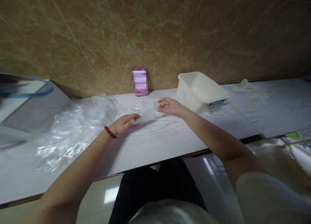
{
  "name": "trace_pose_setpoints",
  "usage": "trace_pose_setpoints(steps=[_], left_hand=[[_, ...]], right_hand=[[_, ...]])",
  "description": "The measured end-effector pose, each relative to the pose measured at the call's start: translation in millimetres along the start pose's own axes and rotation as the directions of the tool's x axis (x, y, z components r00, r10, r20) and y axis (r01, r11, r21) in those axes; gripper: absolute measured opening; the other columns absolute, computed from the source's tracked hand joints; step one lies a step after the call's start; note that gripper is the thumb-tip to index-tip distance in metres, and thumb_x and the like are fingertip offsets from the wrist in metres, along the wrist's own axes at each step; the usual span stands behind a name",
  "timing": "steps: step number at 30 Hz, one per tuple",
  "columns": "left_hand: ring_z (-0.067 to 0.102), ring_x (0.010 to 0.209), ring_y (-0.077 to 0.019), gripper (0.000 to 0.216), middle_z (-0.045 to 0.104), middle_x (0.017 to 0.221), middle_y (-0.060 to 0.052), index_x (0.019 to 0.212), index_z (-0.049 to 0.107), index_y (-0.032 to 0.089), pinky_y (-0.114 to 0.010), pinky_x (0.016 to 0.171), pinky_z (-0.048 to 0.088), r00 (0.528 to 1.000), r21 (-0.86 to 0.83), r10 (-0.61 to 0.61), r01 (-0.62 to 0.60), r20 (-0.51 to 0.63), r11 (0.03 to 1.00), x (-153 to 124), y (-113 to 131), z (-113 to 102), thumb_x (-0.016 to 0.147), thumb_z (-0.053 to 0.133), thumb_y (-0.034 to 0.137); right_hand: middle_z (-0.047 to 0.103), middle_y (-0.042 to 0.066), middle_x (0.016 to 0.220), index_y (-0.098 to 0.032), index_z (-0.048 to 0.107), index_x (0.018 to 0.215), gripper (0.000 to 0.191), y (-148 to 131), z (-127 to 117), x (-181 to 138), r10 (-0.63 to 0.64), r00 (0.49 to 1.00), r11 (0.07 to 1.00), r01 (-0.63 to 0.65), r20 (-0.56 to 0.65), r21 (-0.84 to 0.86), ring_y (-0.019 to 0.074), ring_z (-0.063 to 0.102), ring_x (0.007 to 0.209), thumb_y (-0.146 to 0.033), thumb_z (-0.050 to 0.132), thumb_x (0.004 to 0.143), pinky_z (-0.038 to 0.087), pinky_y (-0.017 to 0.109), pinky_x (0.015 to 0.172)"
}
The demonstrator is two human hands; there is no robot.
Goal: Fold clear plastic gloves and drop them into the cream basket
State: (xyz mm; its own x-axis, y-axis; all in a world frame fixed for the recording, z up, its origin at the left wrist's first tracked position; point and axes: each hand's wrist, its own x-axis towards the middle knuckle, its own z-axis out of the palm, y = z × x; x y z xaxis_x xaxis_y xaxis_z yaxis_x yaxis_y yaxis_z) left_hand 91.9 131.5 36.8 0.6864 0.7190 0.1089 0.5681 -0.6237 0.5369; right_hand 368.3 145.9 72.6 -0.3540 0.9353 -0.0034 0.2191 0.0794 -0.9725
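While both arms reach across the white surface (170, 143), the left hand (123, 123) and right hand (170, 106) each hold one end of a clear plastic sheet (148, 114) lying flat between them. The fingers look nearly closed on it, though blur hides the exact grip. A crumpled plastic pile (73, 130) lies to the left and a cream tub (201, 89) to the right.

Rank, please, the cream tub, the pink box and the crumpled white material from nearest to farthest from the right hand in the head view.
1. The cream tub, just right of the right hand.
2. The pink box, at the wall, to the left.
3. The crumpled white material, far right.
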Motion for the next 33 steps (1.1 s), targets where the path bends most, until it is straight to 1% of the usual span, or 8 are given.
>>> trace_pose_setpoints(steps=[4,8,11,15,19,22,28,33], left_hand=[[0.054,0.095,-0.0226,0.073,0.06,0.103,-0.009,0.111,0.053,0.016,-0.03,0.078,0.043,0.991,-0.15,-0.134,0.135,0.019,0.979,2,1,-2,0.074,0.019,0.069],[0.056,0.087,-0.0201,0.054,0.062,0.098,-0.005,0.102,0.058,0.018,-0.03,0.077,0.043,0.975,-0.124,-0.22,0.22,0.009,0.968,13,8,0,0.071,0.042,0.06],[0.058,0.074,-0.0166,0.043,0.065,0.08,-0.002,0.084,0.063,0.018,-0.027,0.071,0.043,0.912,-0.095,-0.392,0.383,-0.12,0.919,23,7,4,0.077,0.036,0.051],[0.059,0.071,-0.0155,0.037,0.065,0.076,-0.003,0.08,0.062,0.017,-0.024,0.061,0.045,0.808,-0.253,-0.561,0.513,-0.181,0.821,33,-1,9,0.074,0.039,0.045],[0.059,0.062,-0.0138,0.03,0.065,0.073,-0.002,0.076,0.061,0.017,-0.022,0.054,0.045,0.734,-0.336,-0.649,0.57,-0.203,0.75,39,-9,11,0.07,0.045,0.043],[0.058,0.059,-0.0135,0.029,0.065,0.072,-0.002,0.074,0.06,0.018,-0.022,0.053,0.044,0.713,-0.332,-0.662,0.582,-0.232,0.742,41,-12,13,0.069,0.046,0.042],[0.057,0.055,-0.014,0.027,0.064,0.067,-0.002,0.071,0.06,0.017,-0.023,0.051,0.042,0.625,-0.289,-0.731,0.672,-0.274,0.682,47,-5,15,0.069,0.043,0.038],[0.058,0.057,-0.0156,0.032,0.064,0.065,-0.004,0.075,0.061,0.016,-0.024,0.053,0.041,0.607,-0.262,-0.734,0.687,-0.305,0.677,49,1,18,0.072,0.039,0.039]], right_hand=[[0.059,-0.001,0.069,-0.015,0.051,0.085,0.022,5,0,17,0.056,0.991,0.994,-0.067,-0.119,-0.086,0.0089,0.058,0.064,-0.01,0.062,0.066,0.049,0.025,0.067],[0.054,-0.003,0.065,-0.015,0.047,0.082,0.016,8,5,29,0.129,0.977,0.991,-0.123,-0.172,0.048,0.0081,0.058,0.058,-0.009,0.058,0.071,0.051,0.025,0.059],[0.054,-0.004,0.064,-0.017,0.045,0.087,0.02,10,6,42,0.138,0.976,0.988,-0.124,-0.167,0.091,0.0073,0.057,0.057,-0.008,0.056,0.073,0.051,0.022,0.056],[0.057,-0.003,0.067,-0.017,0.045,0.092,0.021,10,4,61,0.135,0.969,0.991,-0.134,-0.207,0.02,0.0061,0.055,0.056,-0.013,0.056,0.075,0.045,0.017,0.051],[0.06,0.001,0.076,-0.018,0.043,0.102,0.035,14,3,69,0.294,0.931,0.949,-0.311,-0.216,-0.048,0.0066,0.053,0.052,-0.036,0.057,0.075,0.033,0.014,0.04],[0.06,0.001,0.069,-0.017,0.041,0.108,0.047,24,4,63,0.393,0.908,0.906,-0.409,-0.144,-0.109,0.0072,0.051,0.047,-0.038,0.061,0.072,0.031,0.015,0.038],[0.061,-0.001,0.069,-0.018,0.041,0.108,0.043,40,14,44,0.293,0.93,0.909,-0.343,-0.222,-0.237,0.0057,0.047,0.041,-0.016,0.06,0.069,0.035,0.016,0.039],[0.062,-0.002,0.068,-0.019,0.041,0.105,0.036,50,17,38,0.194,0.947,0.901,-0.275,-0.256,-0.335,0.0067,0.048,0.043,-0.018,0.055,0.073,0.036,0.017,0.041]])
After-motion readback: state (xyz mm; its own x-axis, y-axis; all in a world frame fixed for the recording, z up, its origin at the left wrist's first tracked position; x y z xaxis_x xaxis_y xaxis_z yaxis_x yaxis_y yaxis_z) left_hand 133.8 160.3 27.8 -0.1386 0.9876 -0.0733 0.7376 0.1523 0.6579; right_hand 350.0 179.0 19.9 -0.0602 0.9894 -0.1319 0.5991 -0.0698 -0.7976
